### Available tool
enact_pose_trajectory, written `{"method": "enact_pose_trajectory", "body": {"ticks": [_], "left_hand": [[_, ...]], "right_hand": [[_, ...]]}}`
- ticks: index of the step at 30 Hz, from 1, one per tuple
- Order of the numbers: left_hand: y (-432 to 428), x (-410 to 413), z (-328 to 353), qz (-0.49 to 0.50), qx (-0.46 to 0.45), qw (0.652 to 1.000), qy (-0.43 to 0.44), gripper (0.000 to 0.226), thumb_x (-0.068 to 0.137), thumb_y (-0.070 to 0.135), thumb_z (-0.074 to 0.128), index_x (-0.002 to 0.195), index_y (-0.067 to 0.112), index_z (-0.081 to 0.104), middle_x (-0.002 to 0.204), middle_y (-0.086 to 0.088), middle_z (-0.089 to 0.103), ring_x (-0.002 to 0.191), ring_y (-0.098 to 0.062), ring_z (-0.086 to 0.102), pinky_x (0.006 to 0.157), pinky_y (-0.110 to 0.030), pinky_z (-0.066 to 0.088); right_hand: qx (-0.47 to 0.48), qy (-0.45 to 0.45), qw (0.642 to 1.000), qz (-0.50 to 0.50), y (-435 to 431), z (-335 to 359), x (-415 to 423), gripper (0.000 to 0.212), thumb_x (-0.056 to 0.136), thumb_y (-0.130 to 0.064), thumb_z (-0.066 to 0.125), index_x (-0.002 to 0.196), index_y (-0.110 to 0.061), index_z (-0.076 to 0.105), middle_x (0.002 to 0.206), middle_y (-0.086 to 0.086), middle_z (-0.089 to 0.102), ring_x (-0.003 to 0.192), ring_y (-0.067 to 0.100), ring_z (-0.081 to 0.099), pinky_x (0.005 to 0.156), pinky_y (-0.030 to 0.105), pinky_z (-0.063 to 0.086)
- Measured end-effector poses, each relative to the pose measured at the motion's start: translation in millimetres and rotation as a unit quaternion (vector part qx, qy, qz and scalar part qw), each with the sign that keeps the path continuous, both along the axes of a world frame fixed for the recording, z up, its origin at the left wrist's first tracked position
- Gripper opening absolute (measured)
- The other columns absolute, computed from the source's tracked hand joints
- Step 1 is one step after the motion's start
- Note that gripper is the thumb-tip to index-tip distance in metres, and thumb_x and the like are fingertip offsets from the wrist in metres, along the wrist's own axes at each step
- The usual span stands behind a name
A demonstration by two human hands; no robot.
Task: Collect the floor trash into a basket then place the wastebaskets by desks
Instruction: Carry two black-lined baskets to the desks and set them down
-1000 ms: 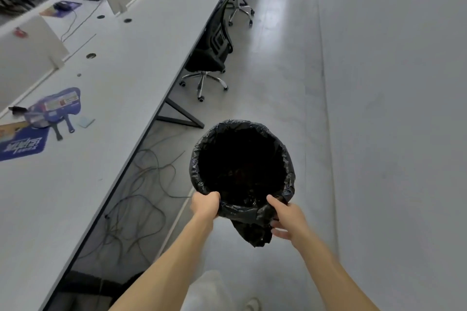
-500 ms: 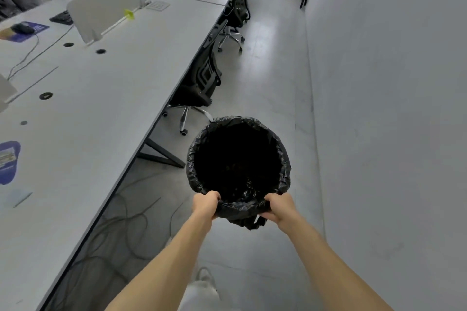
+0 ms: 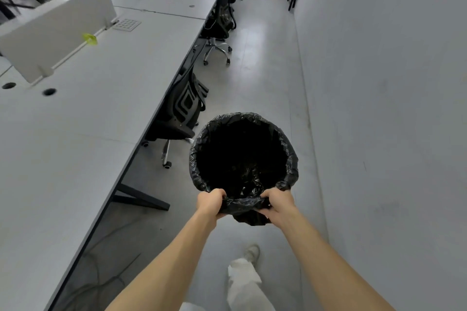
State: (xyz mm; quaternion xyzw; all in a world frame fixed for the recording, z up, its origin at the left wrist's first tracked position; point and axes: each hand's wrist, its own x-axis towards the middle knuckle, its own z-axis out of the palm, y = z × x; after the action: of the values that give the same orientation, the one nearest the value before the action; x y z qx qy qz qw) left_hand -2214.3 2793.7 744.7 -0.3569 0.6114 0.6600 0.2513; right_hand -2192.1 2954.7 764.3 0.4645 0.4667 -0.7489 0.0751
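A round wastebasket lined with a black plastic bag hangs in front of me above the grey floor, its dark mouth facing up. My left hand grips the near rim on the left, fingers curled over the bag. My right hand grips the near rim on the right the same way. The inside is too dark to tell what it holds. A long white desk runs along the left.
Two black office chairs stand tucked at the desk edge ahead. A white wall closes the right side of the narrow aisle. White dividers and a keypad sit on the desk. Cables lie under the desk. My foot steps forward.
I have walked forward along the aisle with the wastebasket; the desks and chairs have slid toward me. My right hand has closed fully onto the rim.
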Motion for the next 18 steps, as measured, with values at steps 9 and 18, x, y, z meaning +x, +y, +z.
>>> {"method": "enact_pose_trajectory", "body": {"ticks": [9, 18], "left_hand": [[63.0, -202.9, 32.4, -0.204, -0.063, 0.977, -0.004, 0.041, 0.093, 0.046, 0.058, 0.119, 0.015, 0.055, 0.107, 0.0, 0.071, 0.081, -0.018, 0.076, 0.077, -0.037, 0.059], [85.0, -391.3, 45.5, -0.276, -0.208, 0.932, 0.11, 0.032, 0.097, 0.042, 0.055, 0.116, 0.018, 0.046, 0.106, -0.003, 0.058, 0.092, -0.023, 0.062, 0.075, -0.035, 0.049]], "right_hand": [[0.014, -0.012, 1.0, 0.025, 101.7, 2.1, -213.7, 0.062, 0.082, 0.021, 0.045, 0.137, -0.005, 0.039, 0.133, 0.023, 0.045, 0.111, 0.046, 0.056, 0.061, 0.051, 0.061], [0.039, 0.016, 0.998, 0.038, 179.5, 8.5, -376.8, 0.058, 0.082, 0.019, 0.048, 0.134, -0.006, 0.043, 0.124, 0.02, 0.052, 0.107, 0.041, 0.059, 0.074, 0.052, 0.06]]}}
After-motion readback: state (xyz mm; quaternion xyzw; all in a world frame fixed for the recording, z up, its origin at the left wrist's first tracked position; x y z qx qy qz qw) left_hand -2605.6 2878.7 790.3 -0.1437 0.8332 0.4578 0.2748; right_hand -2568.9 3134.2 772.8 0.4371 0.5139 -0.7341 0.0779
